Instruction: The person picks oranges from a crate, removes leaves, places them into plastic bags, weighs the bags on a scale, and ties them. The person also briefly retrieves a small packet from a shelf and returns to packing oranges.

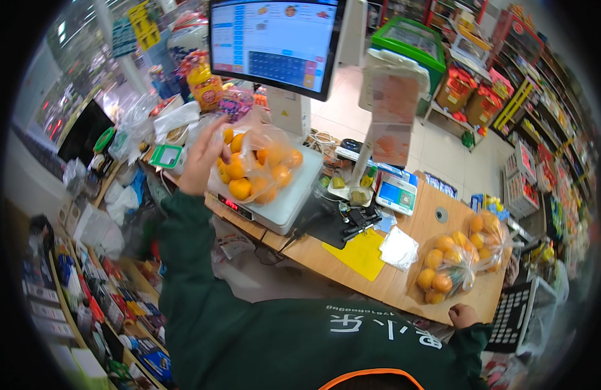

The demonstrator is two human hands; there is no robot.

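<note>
A thin clear plastic bag of oranges (261, 165) lies on the pale plate of a digital scale (295, 195) with a red lit display. At the bag's left side is my left hand (203, 158), its fingers stretched out and parted. Thumb and fingers are close against the fruit; whether they touch the plastic is hard to tell. Far to the right, my right hand (462, 316) rests with curled fingers at the edge of the wooden counter (325, 265). Near it sit two knotted clear bags of oranges, a nearer bag (447, 268) and a farther bag (490, 241).
Above the scale stands a monitor (276, 44), lit. A payment device (397, 194), a yellow sheet (356, 253) and a black mat (320, 222) occupy the counter's middle. A black plastic crate (512, 312) is at the right. Goods fill the shelves (105, 302) at lower left.
</note>
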